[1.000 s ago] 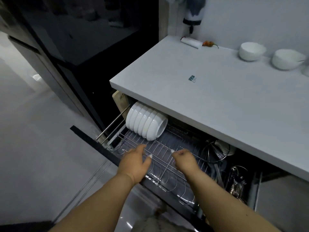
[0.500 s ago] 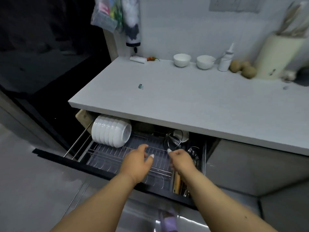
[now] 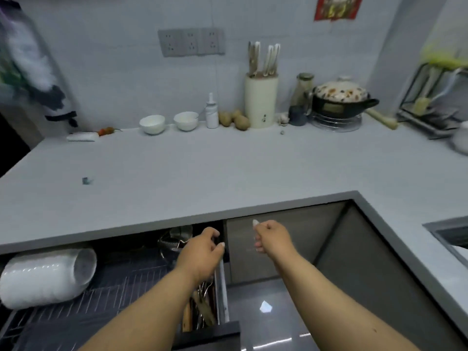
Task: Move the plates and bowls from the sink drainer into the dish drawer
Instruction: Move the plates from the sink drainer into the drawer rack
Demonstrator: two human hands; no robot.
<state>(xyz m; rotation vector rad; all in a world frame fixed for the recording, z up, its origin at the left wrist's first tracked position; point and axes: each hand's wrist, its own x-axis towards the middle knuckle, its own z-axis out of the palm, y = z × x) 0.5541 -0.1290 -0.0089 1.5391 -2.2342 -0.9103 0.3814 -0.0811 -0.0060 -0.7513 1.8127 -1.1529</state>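
The dish drawer (image 3: 76, 310) stands pulled out below the grey counter, its wire rack showing. A row of white bowls (image 3: 48, 276) lies on its side at the drawer's left end. My left hand (image 3: 202, 252) hovers over the drawer's right end, above the utensil compartment, fingers loosely curled and holding nothing. My right hand (image 3: 272, 238) hangs in front of the grey cabinet door, right of the drawer, fingers curled and holding nothing. Two more white bowls (image 3: 152, 124) (image 3: 186, 120) stand at the back of the counter. The sink drainer is not clearly in view.
Utensils (image 3: 202, 307) fill the drawer's right compartment. On the counter (image 3: 228, 171) stand a knife block (image 3: 260, 102), a bottle, potatoes (image 3: 234, 119), a lidded clay pot (image 3: 340, 100) and a rack (image 3: 430, 105) at far right. A sink edge (image 3: 448, 236) shows at right.
The view has swung up and right, away from the drawer toward the counter and corner. Both hands have lifted off the rack and shifted right; the right hand is now past the drawer.
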